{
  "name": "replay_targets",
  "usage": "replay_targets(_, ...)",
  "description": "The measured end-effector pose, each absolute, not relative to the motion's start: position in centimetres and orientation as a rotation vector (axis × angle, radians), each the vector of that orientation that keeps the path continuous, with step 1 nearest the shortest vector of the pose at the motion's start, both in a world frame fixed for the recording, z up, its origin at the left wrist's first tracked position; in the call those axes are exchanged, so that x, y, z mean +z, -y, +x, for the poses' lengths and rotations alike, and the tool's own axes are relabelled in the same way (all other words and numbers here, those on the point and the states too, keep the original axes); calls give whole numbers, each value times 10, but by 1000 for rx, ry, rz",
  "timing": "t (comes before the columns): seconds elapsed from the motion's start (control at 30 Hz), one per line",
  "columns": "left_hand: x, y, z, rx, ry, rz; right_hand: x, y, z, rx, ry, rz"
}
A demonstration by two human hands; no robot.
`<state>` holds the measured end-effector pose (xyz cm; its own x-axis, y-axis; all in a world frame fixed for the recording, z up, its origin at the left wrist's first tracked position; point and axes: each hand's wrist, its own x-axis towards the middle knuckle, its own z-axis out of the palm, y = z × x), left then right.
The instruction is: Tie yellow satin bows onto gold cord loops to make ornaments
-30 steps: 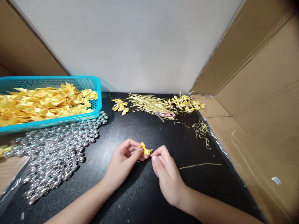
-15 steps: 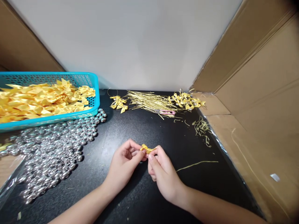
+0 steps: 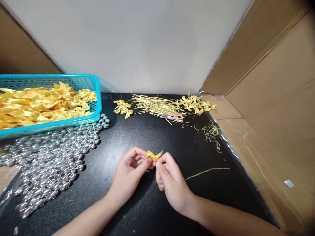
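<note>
A small yellow ribbon bow (image 3: 154,155) is pinched between both hands just above the black table (image 3: 147,137). My left hand (image 3: 131,172) grips the bow's left side with thumb and fingers closed. My right hand (image 3: 171,185) pinches its right side from below, fingers curled. A single gold wire (image 3: 208,171) lies on the table right of my right hand.
A teal basket (image 3: 95,95) of yellow bows stands at the back left. Several silver beads (image 3: 54,157) spread in front of it. At the back lie gold wires (image 3: 157,106), a pink tool (image 3: 175,116) and two small heaps of finished bows (image 3: 197,105). Cardboard walls (image 3: 270,98) close the right side.
My right hand has moved in closer to the left hand and the bow now sits level between the fingertips. The view has tilted slightly.
</note>
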<state>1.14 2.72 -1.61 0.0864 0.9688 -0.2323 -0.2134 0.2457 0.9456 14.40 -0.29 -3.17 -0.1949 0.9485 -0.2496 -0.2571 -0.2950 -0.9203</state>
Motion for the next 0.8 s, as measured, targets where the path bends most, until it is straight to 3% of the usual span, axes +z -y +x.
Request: replay_targets(0.8,-17,-26,11,1127,-1155,1027,-27,3,143,1708,858,-1085)
